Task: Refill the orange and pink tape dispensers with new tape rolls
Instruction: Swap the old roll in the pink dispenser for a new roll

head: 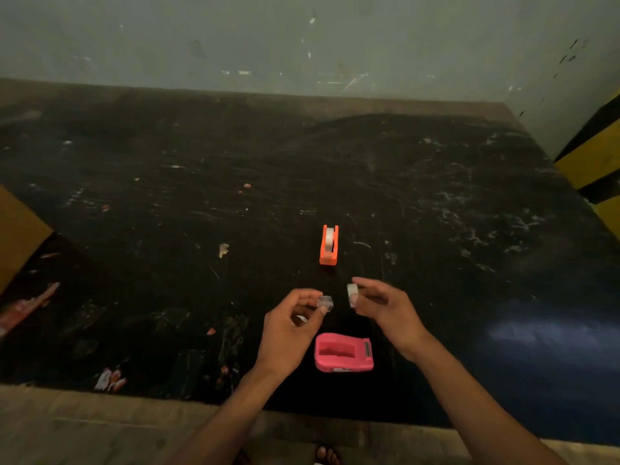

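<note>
Your left hand (288, 325) pinches a small clear piece, seemingly the spool core (325, 303), in narrowed fingers; your right hand (385, 308) grips the white tape roll (352, 294) edge-on, just beside it. The empty pink dispenser (344, 352) lies on the desk (436, 213) directly below and between both sets of fingers, its long axis running left to right, open bay upward. Beyond your fingertips, the orange dispenser (329, 245) already carries a roll. Both wrists hover, palms turned inward.
</note>
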Motion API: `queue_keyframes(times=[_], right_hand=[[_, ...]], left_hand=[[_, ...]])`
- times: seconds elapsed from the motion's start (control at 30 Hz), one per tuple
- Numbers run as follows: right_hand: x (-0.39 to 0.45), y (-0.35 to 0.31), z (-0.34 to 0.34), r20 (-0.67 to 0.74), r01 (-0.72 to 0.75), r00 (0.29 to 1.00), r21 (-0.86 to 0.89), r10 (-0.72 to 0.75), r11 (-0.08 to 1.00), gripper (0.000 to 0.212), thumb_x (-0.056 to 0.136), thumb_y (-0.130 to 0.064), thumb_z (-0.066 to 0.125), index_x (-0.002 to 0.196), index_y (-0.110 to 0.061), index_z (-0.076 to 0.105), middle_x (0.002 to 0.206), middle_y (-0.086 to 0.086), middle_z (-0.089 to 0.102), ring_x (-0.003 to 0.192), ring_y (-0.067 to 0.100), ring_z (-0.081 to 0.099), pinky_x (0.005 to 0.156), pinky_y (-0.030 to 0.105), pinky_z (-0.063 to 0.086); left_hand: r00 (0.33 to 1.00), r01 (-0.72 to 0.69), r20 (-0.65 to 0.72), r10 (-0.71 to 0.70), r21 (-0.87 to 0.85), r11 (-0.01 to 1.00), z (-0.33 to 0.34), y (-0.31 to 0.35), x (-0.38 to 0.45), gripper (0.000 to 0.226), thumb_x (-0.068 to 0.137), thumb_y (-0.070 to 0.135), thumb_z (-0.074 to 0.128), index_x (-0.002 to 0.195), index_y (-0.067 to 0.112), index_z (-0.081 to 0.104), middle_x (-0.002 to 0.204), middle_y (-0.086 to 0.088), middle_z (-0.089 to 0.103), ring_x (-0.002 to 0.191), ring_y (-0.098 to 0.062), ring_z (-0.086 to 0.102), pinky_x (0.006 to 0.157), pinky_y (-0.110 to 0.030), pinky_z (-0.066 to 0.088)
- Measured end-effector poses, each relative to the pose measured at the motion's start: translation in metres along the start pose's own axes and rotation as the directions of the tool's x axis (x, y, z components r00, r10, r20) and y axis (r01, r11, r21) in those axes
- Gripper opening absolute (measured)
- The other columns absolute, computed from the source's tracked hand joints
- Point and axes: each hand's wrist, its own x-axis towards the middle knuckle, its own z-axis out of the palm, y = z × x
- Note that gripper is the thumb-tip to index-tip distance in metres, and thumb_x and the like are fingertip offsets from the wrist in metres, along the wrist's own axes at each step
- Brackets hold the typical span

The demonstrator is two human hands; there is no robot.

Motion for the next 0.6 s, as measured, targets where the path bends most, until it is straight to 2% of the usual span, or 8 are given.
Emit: queue_keyframes(times=[0.03,0.07,0.1,0.27,0.47,0.6], right_hand=[[-0.005,-0.004,0.002,0.061,-0.034,0.998,0.202,0.022,0.979,0.038,0.089,-0.011,0.068,0.124,-0.026,0.065,0.119,0.007,0.067,0.106,0.02,0.069,0.091,0.035,0.057],[-0.009,-0.008,0.003,0.107,-0.058,0.994,0.329,0.024,0.942,0.038,0.087,-0.009,0.069,0.123,-0.024,0.067,0.116,0.009,0.07,0.105,0.02,0.07,0.089,0.035,0.058],[-0.013,-0.011,0.004,0.138,-0.062,0.99,0.383,0.009,0.922,0.039,0.085,-0.009,0.07,0.122,-0.022,0.068,0.114,0.009,0.072,0.105,0.02,0.071,0.088,0.034,0.059],[-0.023,-0.017,0.009,0.178,-0.021,0.983,0.379,-0.051,0.925,0.037,0.087,-0.006,0.067,0.122,-0.019,0.068,0.114,0.007,0.074,0.106,0.022,0.07,0.082,0.03,0.059],[-0.026,-0.015,0.009,0.177,-0.02,0.983,0.393,-0.054,0.919,0.042,0.079,-0.017,0.072,0.12,-0.02,0.069,0.115,0.007,0.074,0.107,0.023,0.07,0.083,0.031,0.059],[-0.026,-0.014,0.011,0.178,-0.025,0.983,0.406,-0.052,0.913,0.044,0.078,-0.017,0.071,0.122,-0.019,0.068,0.114,0.006,0.074,0.108,0.023,0.07,0.084,0.032,0.059]], left_hand=[[1.0,-0.019,0.004,0.019,-0.008,1.0,0.0,0.002,0.001,0.027,0.087,0.015,0.074,0.108,0.032,0.068,0.099,0.02,0.073,0.093,0.0,0.068,0.081,-0.019,0.056],[0.999,-0.044,0.01,0.044,-0.014,0.999,0.001,0.004,0.001,0.028,0.087,0.013,0.073,0.109,0.031,0.068,0.1,0.021,0.072,0.095,-0.001,0.068,0.082,-0.018,0.055],[0.997,-0.07,0.014,0.071,-0.018,0.997,0.002,0.005,0.001,0.029,0.087,0.011,0.073,0.109,0.029,0.068,0.102,0.021,0.072,0.096,-0.001,0.068,0.083,-0.016,0.054],[0.989,-0.148,0.019,0.148,0.012,0.989,0.008,0.01,0.003,0.03,0.087,0.008,0.072,0.112,0.024,0.068,0.103,0.012,0.074,0.099,-0.003,0.069,0.086,-0.019,0.054],[0.971,-0.237,0.055,0.231,0.134,0.962,0.008,0.014,0.003,0.035,0.086,0.009,0.074,0.108,0.035,0.066,0.1,0.016,0.072,0.096,-0.001,0.068,0.083,-0.017,0.054],[0.962,-0.27,0.018,0.273,0.224,0.937,0.009,0.015,0.001,0.032,0.084,0.013,0.076,0.108,0.033,0.069,0.102,0.019,0.068,0.102,-0.003,0.064,0.088,-0.024,0.054]])
